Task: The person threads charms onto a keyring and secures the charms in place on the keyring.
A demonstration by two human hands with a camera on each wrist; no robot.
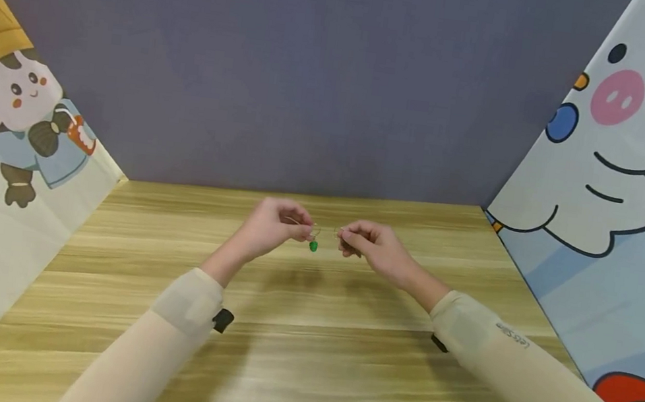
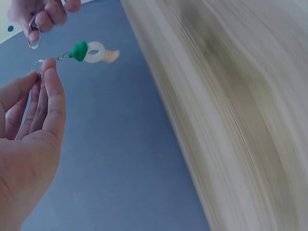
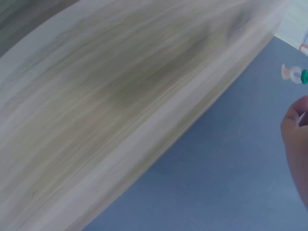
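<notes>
Over grained wood point(image 1: 315, 372), green charm point(image 2: 79, 51), seemingly metallic ring point(image 2: 34, 46)

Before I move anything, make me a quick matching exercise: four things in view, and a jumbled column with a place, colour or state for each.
Things:
1. Left hand
2. Right hand
3. Green piece
4. Tabletop

Descriptions:
A. Wood-grained, below both hands
B. Holds a thin metal loop
C. Dangles, next to a white ring
D. Pinches the metal fitting from which the green piece hangs

Right pairs: 1-D, 2-B, 3-C, 4-A
</notes>
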